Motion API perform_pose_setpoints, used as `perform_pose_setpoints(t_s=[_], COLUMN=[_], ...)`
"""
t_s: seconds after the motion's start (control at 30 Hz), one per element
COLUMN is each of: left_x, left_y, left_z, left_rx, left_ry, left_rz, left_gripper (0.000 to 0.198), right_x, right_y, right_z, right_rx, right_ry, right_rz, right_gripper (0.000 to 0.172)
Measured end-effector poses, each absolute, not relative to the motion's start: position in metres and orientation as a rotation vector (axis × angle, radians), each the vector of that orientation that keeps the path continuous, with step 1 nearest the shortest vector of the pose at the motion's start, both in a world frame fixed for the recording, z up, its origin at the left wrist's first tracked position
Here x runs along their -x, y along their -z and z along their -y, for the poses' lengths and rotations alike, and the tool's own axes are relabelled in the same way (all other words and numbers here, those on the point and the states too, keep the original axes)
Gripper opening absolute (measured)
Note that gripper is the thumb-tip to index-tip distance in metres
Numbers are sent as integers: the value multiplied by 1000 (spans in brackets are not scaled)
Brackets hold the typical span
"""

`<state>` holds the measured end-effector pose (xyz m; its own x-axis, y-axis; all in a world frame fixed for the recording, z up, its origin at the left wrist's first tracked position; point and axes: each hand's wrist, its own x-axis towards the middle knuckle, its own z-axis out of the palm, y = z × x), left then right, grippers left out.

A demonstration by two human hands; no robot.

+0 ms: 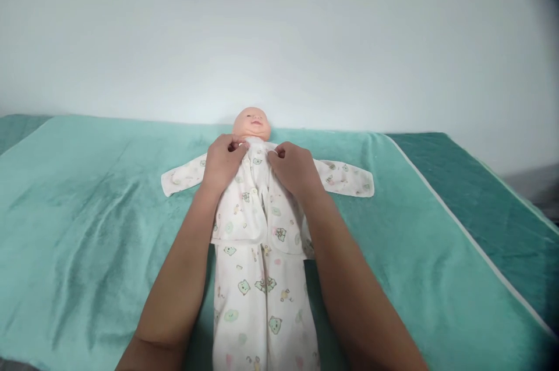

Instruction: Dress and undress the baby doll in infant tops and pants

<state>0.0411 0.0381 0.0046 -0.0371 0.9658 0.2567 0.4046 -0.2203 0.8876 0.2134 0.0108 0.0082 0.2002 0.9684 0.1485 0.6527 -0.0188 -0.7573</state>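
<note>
Centrally, printed jacket [242,208], upper front between left grip [222,160] and right grip [294,167].

My bare forearms [186,266] converge forward — left hand [222,161] and right hand [294,167] nearly level, fingers [235,141] curled, thumbs [240,152] pointing toward each other.

The left hand [223,162] and right hand [296,168] are bare; the left forearm [179,269] and right forearm [349,272], also bare, taper toward slim wrists [211,189].
</note>
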Motion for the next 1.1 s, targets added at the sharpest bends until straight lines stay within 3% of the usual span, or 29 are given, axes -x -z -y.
perform_pose_setpoints(t_s=[0.13,0.37,1.1], left_x=[-38,-51,-60], left_y=[-4,-11,-4], left_z=[-40,-34,-32], left_rx=[-1603,-1295,-1566], left_ry=[-1267,-1387,-1352], left_rz=[-1391,-1070,-1182], left_gripper=[8,14,8], right_x=[-218,-195,-190], right_y=[-9,-5,2], right_z=[-14,-20,-14], right_rx=[1580,1293,1156], right_ry=[-695,-839,-869], right_rz=[1330,1075,1097], right_gripper=[14,19,13])
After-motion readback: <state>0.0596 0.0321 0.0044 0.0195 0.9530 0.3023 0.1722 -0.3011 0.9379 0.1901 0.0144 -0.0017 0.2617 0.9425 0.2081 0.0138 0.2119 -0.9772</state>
